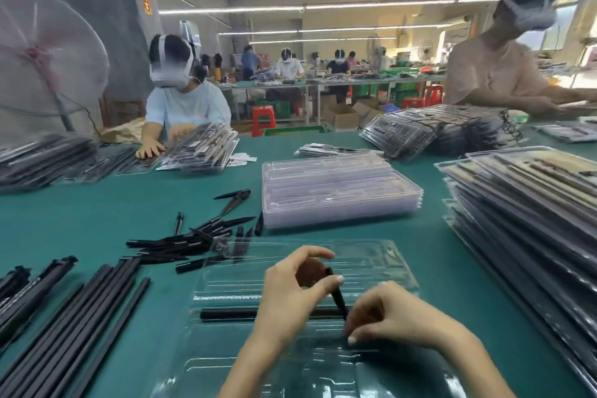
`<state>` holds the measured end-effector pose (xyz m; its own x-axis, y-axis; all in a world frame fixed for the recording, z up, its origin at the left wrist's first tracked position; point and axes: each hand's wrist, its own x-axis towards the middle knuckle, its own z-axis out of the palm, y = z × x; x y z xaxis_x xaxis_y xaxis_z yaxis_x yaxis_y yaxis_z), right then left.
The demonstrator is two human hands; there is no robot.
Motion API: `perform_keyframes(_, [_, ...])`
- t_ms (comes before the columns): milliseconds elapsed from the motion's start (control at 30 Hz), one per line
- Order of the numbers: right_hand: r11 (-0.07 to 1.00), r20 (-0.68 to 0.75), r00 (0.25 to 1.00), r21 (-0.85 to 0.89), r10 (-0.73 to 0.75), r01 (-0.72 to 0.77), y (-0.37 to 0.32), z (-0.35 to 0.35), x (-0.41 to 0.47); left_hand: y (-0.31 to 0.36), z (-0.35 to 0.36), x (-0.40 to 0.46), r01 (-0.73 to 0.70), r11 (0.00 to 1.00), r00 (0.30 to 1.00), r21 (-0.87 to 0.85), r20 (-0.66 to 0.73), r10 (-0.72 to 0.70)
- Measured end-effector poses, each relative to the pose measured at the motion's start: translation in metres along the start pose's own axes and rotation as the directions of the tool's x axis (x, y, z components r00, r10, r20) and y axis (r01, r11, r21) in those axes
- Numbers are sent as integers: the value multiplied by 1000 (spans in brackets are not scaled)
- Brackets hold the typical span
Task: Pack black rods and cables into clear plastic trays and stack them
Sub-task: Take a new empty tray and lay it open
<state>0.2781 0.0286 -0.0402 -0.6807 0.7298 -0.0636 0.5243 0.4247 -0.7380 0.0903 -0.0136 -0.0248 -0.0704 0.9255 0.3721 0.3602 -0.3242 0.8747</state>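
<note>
- An open clear plastic tray (pixel 371 260) is laid flat on the green counter (pixel 97 213) directly in front of the person, presumably so both hands can work over its moulded slots.
- One long black rod (pixel 226 313) is already seated in a lengthwise channel near the tray's middle.
- A short black pen-like piece (pixel 337 294) is held tilted over the tray; its upper end is pinched by the left hand (pixel 290 294) between thumb and curled fingers, and its lower end is gripped by the right hand (pixel 391 317). It is judged to be steered into a slot; which one cannot be told.
- Long black rods (pixel 80 317) are kept in a loose bundle at the left, and short black pieces (pixel 193 239) lie in a heap just beyond the tray's left corner, within reach for the next picks.
- A stack of empty clear trays (pixel 339 191) is placed just behind the working tray, ready to be drawn from.
- Filled trays (pixel 533 203) are stacked at the right, where finished ones appear to be collected.
- No cable can be made out in the working tray.
</note>
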Motion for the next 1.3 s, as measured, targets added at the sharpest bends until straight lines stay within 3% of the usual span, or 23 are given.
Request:
perform_keyframes(167, [999, 13, 999, -28, 39, -38, 1, -6, -2, 2, 25, 1, -222, 973, 971, 64, 105, 215])
perform_keyframes(267, [983, -280, 958, -147, 63, -107, 22, -26, -11, -8, 36, -3, -370, 919, 897, 138, 311, 314])
perform_keyframes(333, [936, -521, 849, -250, 84, -246, 35, -31, -15, -16, 44, -9, -382, 911, 859, 156, 423, 288])
perform_keyframes(400, [917, -635, 769, -262, 71, -301, 42, -31, -13, -21, 49, -14, -342, 917, 865, 207, 450, 222])
perform_keyframes(533, [928, -633, 774, -269, 33, -260, 41, -26, -10, -27, 46, -17, -293, 921, 877, 256, 455, 153])
perform_keyframes(700, [914, -607, 793, -289, 55, -284, 42, -24, -9, -25, 30, -20, -343, 876, 826, 339, 554, 109])
perform_keyframes(733, [914, -601, 797, -288, 60, -287, 43, -23, -9, -26, 27, -23, -400, 818, 826, 414, 550, 126])
perform_keyframes(767, [914, -593, 803, -287, 65, -286, 42, -23, -9, -30, 24, -25, -478, 690, 831, 544, 534, 155])
perform_keyframes(833, [915, -577, 813, -286, 72, -284, 41, -21, -8, -31, 25, -30, -501, 439, 840, 746, 540, 42])
perform_keyframes(1000, [912, -545, 838, -321, 43, -256, 38, -17, -5, -51, 40, -37, -448, 223, 886, 865, 463, -16])
perform_keyframes(1100, [905, -521, 854, -360, 6, -226, 34, -13, -2, -43, 45, -39, -462, 252, 861, 850, 498, -101])
perform_keyframes(1200, [900, -484, 874, -394, -31, -187, 31, -9, 1, -25, 39, -41, -411, 331, 819, 849, 504, -276])
perform_keyframes(1233, [896, -468, 883, -409, -43, -173, 30, -7, 2, -24, 35, -40, -419, 351, 815, 838, 517, -263])
perform_keyframes(1300, [889, -432, 899, -435, -68, -142, 28, -4, 5, -27, 38, -35, -411, 539, 805, 735, 570, -164])
